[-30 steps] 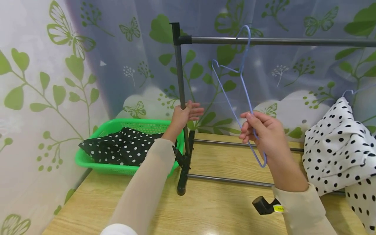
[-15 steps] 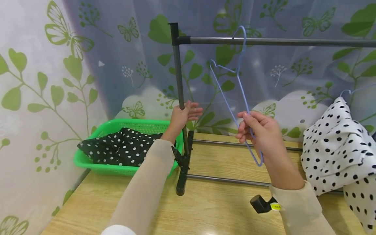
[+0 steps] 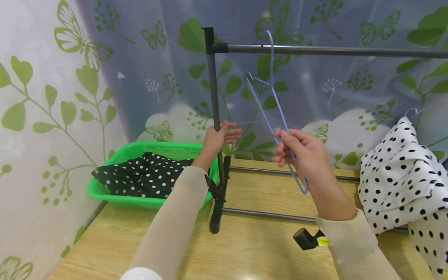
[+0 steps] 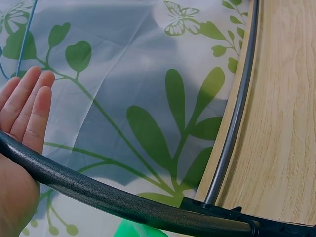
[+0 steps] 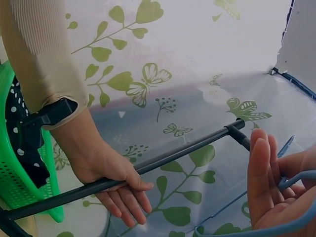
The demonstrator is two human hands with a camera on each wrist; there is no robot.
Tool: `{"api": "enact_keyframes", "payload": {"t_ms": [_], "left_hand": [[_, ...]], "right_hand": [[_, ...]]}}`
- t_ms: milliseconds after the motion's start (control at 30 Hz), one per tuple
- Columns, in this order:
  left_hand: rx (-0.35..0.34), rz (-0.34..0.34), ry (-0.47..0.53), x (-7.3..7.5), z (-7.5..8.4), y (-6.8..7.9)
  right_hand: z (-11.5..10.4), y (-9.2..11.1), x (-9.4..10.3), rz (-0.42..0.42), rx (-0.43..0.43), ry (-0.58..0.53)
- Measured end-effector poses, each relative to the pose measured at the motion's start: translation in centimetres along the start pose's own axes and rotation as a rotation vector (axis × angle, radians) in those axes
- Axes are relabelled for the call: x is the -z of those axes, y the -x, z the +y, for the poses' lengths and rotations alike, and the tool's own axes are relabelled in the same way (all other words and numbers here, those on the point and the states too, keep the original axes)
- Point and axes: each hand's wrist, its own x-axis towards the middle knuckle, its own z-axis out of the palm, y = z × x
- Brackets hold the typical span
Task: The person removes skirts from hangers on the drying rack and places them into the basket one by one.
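Observation:
My right hand pinches the lower side of a thin blue clothes hanger, whose hook overlaps the top rail of a dark metal clothes rack. The hanger is seen nearly edge-on and tilted, and nothing hangs on it. In the right wrist view its blue wire runs across the bottom. My left hand rests against the rack's left post, its fingers straight and pointing right. The left wrist view shows the dark post crossing the palm, with straight fingers beyond it.
A green basket holding black cloth with white dots stands left of the rack. At right, a white garment with black dots hangs low on another hanger. The rack's lower bars lie close over the wooden table.
My right hand has moved left with the hanger, and the hanger's hook has shifted left along the rail. My left hand stays at the post.

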Motion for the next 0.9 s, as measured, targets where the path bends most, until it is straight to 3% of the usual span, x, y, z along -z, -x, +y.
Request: {"api": "enact_keyframes", "payload": {"t_ms": [900], "left_hand": [[0.009, -0.020, 0.007, 0.3, -0.1, -0.1]], "right_hand": [[-0.9, -0.4, -1.7, -0.027, -0.024, 0.067]]}}
